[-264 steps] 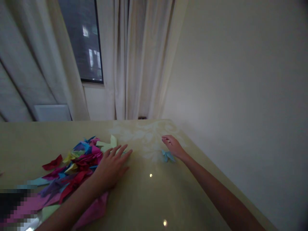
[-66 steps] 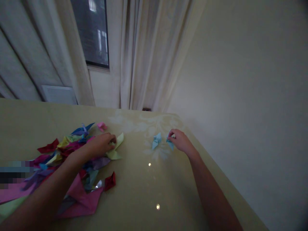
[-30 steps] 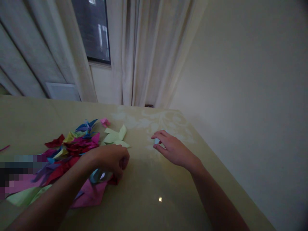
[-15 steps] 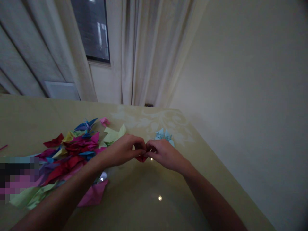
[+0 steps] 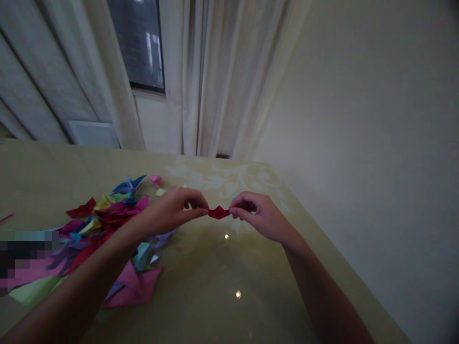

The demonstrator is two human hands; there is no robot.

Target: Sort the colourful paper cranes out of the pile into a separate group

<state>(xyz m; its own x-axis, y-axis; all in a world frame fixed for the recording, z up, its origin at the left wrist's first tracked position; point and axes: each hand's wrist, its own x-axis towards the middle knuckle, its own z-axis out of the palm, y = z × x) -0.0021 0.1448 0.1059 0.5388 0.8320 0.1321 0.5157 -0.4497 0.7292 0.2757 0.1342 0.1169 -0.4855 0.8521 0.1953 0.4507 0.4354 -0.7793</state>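
A small red folded paper piece [image 5: 218, 212] hangs above the yellow table [image 5: 222, 277], stretched between both hands. My left hand [image 5: 175, 210] pinches its left tip with thumb and fingers closed. My right hand [image 5: 256, 217] pinches its right tip in the same way. A heap of coloured folded papers [image 5: 103, 220] lies on the table to the left of my left forearm. The light blue folded pieces seen before are hidden behind my right hand.
A large pink sheet [image 5: 134, 286] and a pale green sheet [image 5: 32, 291] lie near the table's front left. The wall [image 5: 358, 143] runs along the table's right edge. Curtains [image 5: 218, 76] and a dark window [image 5: 138, 43] stand behind the table.
My left hand picked the red piece from the pile's edge and brought it to the middle. My right hand left the light blue pieces and took the other end; both hands pulled it apart.
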